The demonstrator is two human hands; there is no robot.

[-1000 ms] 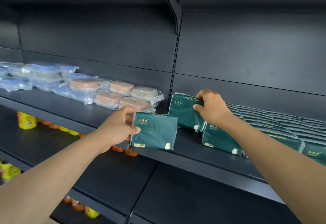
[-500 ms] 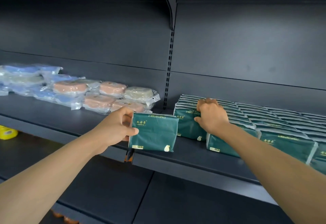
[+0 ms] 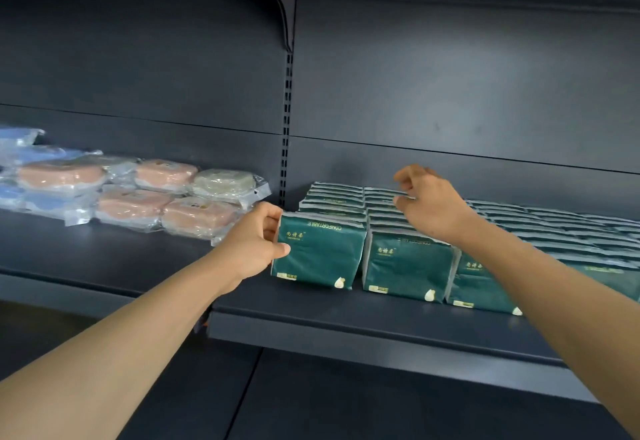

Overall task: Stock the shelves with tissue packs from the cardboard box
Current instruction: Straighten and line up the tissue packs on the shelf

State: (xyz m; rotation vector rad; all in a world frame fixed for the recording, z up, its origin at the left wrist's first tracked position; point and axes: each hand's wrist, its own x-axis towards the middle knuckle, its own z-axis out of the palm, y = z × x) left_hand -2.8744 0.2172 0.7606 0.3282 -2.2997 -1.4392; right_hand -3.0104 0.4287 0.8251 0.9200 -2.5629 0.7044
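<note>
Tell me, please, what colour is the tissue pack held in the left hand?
Dark green with gold lettering; the tissue pack shows best in the head view.

matt dark metal shelf (image 3: 346,308), glossy green plastic-wrapped tissue packs (image 3: 408,266), shiny clear film on soap packs (image 3: 194,218)

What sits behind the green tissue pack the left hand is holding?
Behind the tissue pack held by the left hand, a row of matching packs runs toward the back panel. Their faces are covered; only tops show.

Left hand (image 3: 250,245) bare; right hand (image 3: 431,204) bare; forearms unsleeved.
</note>
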